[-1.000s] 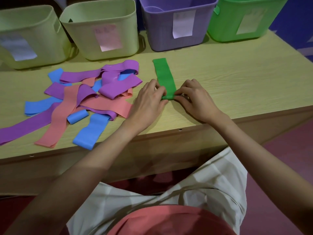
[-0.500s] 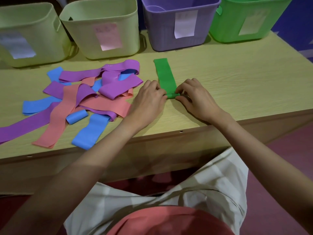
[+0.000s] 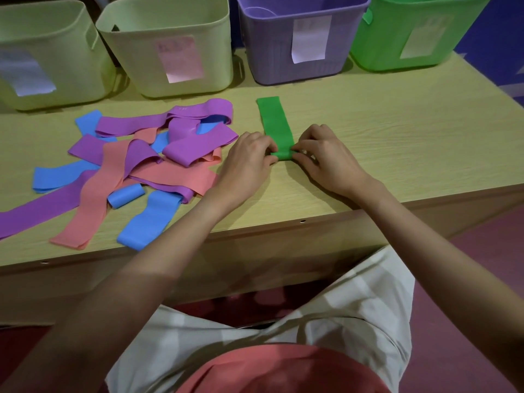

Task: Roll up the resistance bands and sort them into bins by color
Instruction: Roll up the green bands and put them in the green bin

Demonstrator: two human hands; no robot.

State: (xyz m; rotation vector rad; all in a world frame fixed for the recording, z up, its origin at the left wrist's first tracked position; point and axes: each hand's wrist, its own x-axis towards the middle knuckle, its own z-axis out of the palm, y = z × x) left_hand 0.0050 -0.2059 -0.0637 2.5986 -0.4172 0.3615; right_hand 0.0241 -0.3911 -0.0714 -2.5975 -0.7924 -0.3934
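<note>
A green resistance band point(image 3: 275, 121) lies flat on the wooden table point(image 3: 397, 143), its near end curled into a small roll. My left hand point(image 3: 246, 163) pinches the roll's left side and my right hand point(image 3: 326, 157) pinches its right side. To the left sits a loose pile of purple bands point(image 3: 195, 146), pink bands point(image 3: 175, 177) and blue bands point(image 3: 150, 219), with one small rolled blue band point(image 3: 124, 195). Along the back stand a green bin point(image 3: 419, 32), a purple bin point(image 3: 300, 38) and two pale yellow-green bins point(image 3: 170, 43) point(image 3: 42, 55).
Each bin carries a paper label on its front. The table's front edge point(image 3: 283, 225) runs just below my wrists. My lap in light shorts point(image 3: 326, 321) is below the table.
The roll at the band's near end has grown slightly and moved a little away from me. Both hands shifted forward with it.
</note>
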